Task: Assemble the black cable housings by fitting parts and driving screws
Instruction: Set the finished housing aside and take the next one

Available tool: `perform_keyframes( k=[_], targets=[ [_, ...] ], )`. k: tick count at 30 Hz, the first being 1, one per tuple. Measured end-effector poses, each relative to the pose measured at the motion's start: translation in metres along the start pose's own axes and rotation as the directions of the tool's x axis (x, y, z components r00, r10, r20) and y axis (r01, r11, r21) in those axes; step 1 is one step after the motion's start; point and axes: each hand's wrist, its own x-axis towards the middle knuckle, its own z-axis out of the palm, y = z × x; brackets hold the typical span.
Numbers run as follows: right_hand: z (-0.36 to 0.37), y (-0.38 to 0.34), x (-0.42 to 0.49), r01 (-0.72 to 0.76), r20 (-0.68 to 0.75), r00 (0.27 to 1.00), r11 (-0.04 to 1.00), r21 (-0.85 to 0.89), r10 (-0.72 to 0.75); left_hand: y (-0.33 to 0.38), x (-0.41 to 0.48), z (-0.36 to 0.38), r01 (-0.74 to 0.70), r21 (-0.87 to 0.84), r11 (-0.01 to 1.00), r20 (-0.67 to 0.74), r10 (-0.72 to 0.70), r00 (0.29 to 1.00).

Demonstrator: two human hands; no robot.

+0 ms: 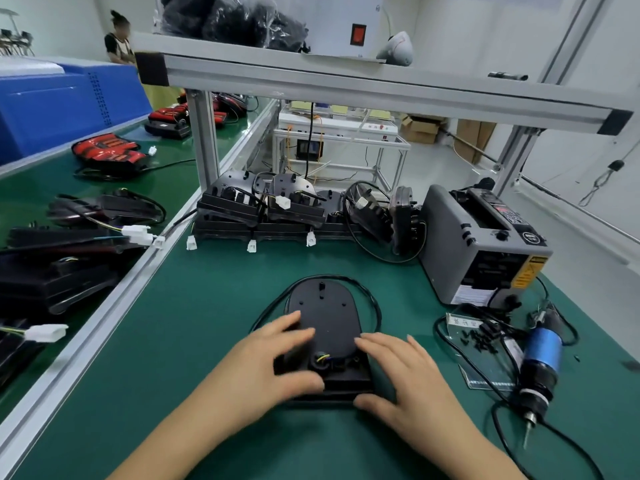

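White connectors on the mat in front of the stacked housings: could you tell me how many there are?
3 white connectors: left one at the stack's left corner, middle one, right one. More may be hidden behind the stack.

The left grip [273, 365] and right grip [408, 372] are bare, forearms [194, 431] likewise
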Motion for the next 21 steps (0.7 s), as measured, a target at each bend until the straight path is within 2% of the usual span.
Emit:
perform_keyframes(
  k=[2,6,11,18,21],
  targets=[
    [0.005,0.0,0.0,-0.002,-0.018,1.0,1.0,0.017,0.003,0.003,-0.006,0.008,-0.012,0.096,0.995,0.07,0.006,0.998],
    [0.01,0.001,-0.003,0.017,-0.074,0.997,0.999,0.039,-0.014,0.006,-0.015,0.017,-0.031,0.214,0.976,-0.003,0.033,0.999],
    [0.011,-0.002,-0.011,0.013,-0.103,0.995,0.996,0.087,-0.004,0.008,-0.023,0.022,-0.039,0.239,0.97,-0.034,0.049,0.998],
    [0.012,-0.001,-0.014,0.007,-0.057,0.998,0.995,0.096,-0.001,0.015,-0.028,0.03,0.007,0.198,0.98,-0.092,0.012,0.996],
    [0.006,0.008,-0.013,-0.034,-0.036,0.998,0.98,0.197,0.042,0.014,-0.028,0.029,0.013,0.18,0.984,-0.106,0.007,0.994]
  ],
)
